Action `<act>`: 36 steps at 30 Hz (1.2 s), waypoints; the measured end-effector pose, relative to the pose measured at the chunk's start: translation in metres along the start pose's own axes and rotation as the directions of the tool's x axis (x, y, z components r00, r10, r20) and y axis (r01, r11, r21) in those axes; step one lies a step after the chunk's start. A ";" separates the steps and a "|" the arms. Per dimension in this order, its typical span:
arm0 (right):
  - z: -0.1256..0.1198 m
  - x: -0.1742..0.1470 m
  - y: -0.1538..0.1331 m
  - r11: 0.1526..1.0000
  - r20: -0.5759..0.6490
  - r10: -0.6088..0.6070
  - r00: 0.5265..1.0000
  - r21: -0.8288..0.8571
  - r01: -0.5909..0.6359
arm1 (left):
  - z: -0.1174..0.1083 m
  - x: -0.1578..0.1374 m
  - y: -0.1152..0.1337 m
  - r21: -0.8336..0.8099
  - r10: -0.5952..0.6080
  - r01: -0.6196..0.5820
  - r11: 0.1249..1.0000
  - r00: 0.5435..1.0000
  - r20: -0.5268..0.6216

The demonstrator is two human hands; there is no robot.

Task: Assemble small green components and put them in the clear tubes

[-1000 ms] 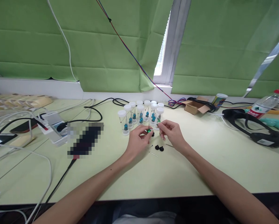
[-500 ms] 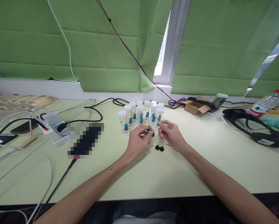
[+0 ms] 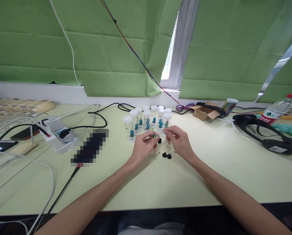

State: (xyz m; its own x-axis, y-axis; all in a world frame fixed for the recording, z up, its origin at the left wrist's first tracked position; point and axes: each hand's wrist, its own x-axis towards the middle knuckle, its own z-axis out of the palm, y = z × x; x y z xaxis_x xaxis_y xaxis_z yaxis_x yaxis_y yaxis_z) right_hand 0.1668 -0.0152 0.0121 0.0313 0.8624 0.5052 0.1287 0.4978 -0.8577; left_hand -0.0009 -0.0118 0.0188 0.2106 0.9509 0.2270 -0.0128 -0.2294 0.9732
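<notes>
Between the thumb and fingers of my left hand (image 3: 144, 145) is a small green part (image 3: 154, 135) with a thin dark rod rising from it. My right hand (image 3: 176, 138) pinches a thin metal rod (image 3: 160, 132), its far end meeting the green part or lying right beside it. Below my fingers are black round knobs (image 3: 164, 154) and a black round part (image 3: 160, 140). A thin metal pin (image 3: 161, 162) lies nearer to me on the table. Just beyond my hands stand several clear tubes with white lids (image 3: 127, 119), with blue-green parts inside.
At left are a white power strip (image 3: 55, 133), tangled cables and a pixelated dark object (image 3: 89, 147). Toward the right stand an open cardboard box (image 3: 203, 112), a can (image 3: 230, 106), a black headset (image 3: 270, 140) and a plastic bottle (image 3: 274, 111). Green blinds (image 3: 111, 49) hang behind.
My right hand has shifted slightly left, closer to my left hand. The green part has tilted and moved a little left, and the black part beneath it shows more.
</notes>
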 end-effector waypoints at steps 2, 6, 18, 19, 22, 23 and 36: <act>-0.001 0.000 0.001 1.000 -0.003 0.000 1.000 -0.012 0.000 | 0.001 -0.001 0.002 0.024 0.004 -0.004 1.000 1.000 -0.014; -0.001 0.000 0.001 1.000 -0.003 0.019 1.000 -0.011 -0.019 | 0.003 -0.002 0.001 0.065 0.036 -0.034 0.997 0.999 -0.035; 0.000 0.000 -0.007 0.988 0.013 0.148 0.989 0.049 -0.149 | 0.002 -0.001 -0.010 0.177 0.161 -0.152 0.972 0.986 -0.039; 0.000 0.000 -0.008 0.984 0.010 0.164 0.986 0.064 -0.164 | 0.002 -0.001 -0.010 0.174 0.163 -0.154 0.973 0.986 -0.038; 0.000 0.001 -0.009 0.973 0.007 0.212 0.977 0.094 -0.212 | 0.003 -0.001 -0.011 0.195 0.166 -0.156 0.968 0.985 -0.037; 0.000 0.001 -0.009 0.967 0.009 0.233 0.972 0.107 -0.233 | 0.003 -0.001 -0.010 0.209 0.168 -0.157 0.965 0.985 -0.037; -0.001 0.003 -0.003 0.885 0.060 0.358 0.932 0.295 -0.359 | 0.005 -0.003 -0.010 0.195 0.156 -0.148 0.970 0.987 -0.027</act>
State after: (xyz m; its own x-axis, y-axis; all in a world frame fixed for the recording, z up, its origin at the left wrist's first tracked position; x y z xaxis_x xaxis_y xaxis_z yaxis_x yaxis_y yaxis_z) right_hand 0.1673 -0.0144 0.0159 0.0156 0.9873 0.1579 -0.1896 0.1579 -0.9691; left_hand 0.0038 -0.0133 0.0079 0.1800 0.9085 0.3770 0.1470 -0.4038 0.9030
